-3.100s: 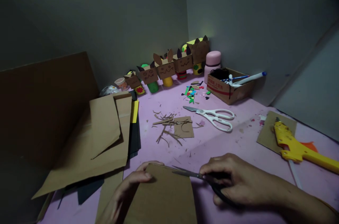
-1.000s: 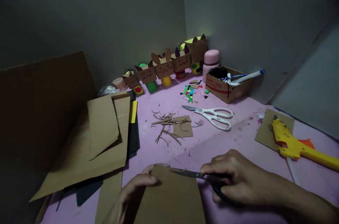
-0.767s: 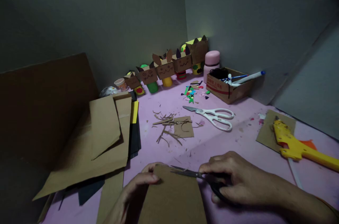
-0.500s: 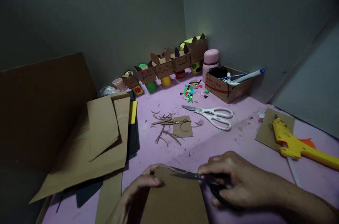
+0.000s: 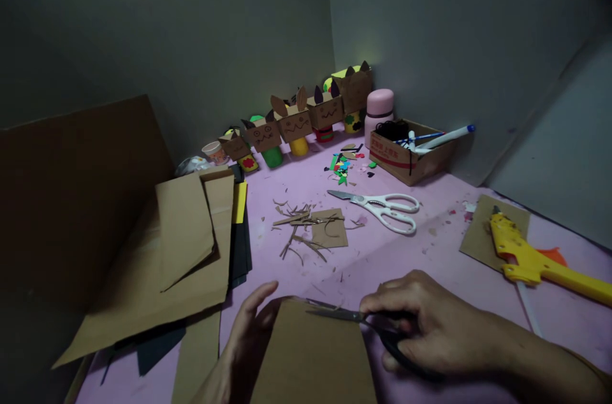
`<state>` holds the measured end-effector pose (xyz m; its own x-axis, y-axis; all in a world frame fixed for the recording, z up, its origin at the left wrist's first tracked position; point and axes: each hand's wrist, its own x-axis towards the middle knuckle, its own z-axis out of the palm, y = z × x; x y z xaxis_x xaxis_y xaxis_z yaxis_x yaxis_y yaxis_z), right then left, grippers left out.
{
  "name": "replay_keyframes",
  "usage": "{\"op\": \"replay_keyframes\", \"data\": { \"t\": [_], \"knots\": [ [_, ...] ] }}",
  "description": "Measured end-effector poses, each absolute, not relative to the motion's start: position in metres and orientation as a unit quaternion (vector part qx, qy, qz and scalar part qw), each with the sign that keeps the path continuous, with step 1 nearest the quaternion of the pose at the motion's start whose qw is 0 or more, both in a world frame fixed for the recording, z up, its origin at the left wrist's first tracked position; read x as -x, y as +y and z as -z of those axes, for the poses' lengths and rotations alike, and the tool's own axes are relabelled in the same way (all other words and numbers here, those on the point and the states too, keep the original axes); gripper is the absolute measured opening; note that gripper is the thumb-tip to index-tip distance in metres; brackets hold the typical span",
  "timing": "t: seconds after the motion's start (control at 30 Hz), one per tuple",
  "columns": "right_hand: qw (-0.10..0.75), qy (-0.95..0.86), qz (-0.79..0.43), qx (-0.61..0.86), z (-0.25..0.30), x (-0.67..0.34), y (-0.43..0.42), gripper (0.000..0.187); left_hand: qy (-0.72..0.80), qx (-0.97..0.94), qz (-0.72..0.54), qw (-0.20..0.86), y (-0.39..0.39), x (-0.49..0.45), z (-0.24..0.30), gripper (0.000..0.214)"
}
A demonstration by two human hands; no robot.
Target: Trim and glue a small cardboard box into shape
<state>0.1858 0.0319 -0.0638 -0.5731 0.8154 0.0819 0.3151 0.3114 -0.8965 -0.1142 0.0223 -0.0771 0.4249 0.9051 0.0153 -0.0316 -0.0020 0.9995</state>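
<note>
A brown piece of cardboard [image 5: 315, 359] fills the bottom middle of the view. Its left side is held from behind by my left hand [image 5: 243, 334], the thumb raised clear of the front face and the other fingers mostly hidden. My right hand [image 5: 425, 321] is closed round the dark handles of a pair of black scissors [image 5: 382, 331]. The slightly parted blades lie along the cardboard's top edge, where a thin curl of trimmed board shows. Just beyond lie cardboard strips [image 5: 299, 219] and a small cardboard square [image 5: 329, 235].
White-handled scissors [image 5: 382, 205] lie past my hands. A yellow glue gun [image 5: 521, 251] rests at right on cardboard. Stacked cardboard sheets [image 5: 191, 264] cover the left. Cardboard-headed figures [image 5: 292, 123], a pink flask [image 5: 380, 114] and a box of pens [image 5: 411, 155] stand at the back.
My left thumb has lifted off the front of the cardboard and now points up and away. The scissors and my right hand have barely moved.
</note>
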Motion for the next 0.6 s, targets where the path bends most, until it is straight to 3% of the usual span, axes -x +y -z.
{"op": "replay_keyframes", "data": {
  "t": [0.07, 0.23, 0.6],
  "knots": [
    [0.273, -0.761, -0.453, 0.377, 0.064, -0.187, 0.032, 0.022, 0.378, -0.598, -0.361, 0.608, 0.024, 0.117, 0.079, 0.113],
    [0.273, -0.766, -0.447, 0.373, 0.066, -0.188, 0.031, 0.02, 0.416, -0.651, -0.278, 0.571, 0.016, 0.138, 0.085, 0.1],
    [0.252, -0.787, -0.419, 0.376, 0.065, -0.188, 0.032, 0.016, 0.44, -0.672, -0.254, 0.538, 0.015, 0.136, 0.073, 0.093]
  ]
}}
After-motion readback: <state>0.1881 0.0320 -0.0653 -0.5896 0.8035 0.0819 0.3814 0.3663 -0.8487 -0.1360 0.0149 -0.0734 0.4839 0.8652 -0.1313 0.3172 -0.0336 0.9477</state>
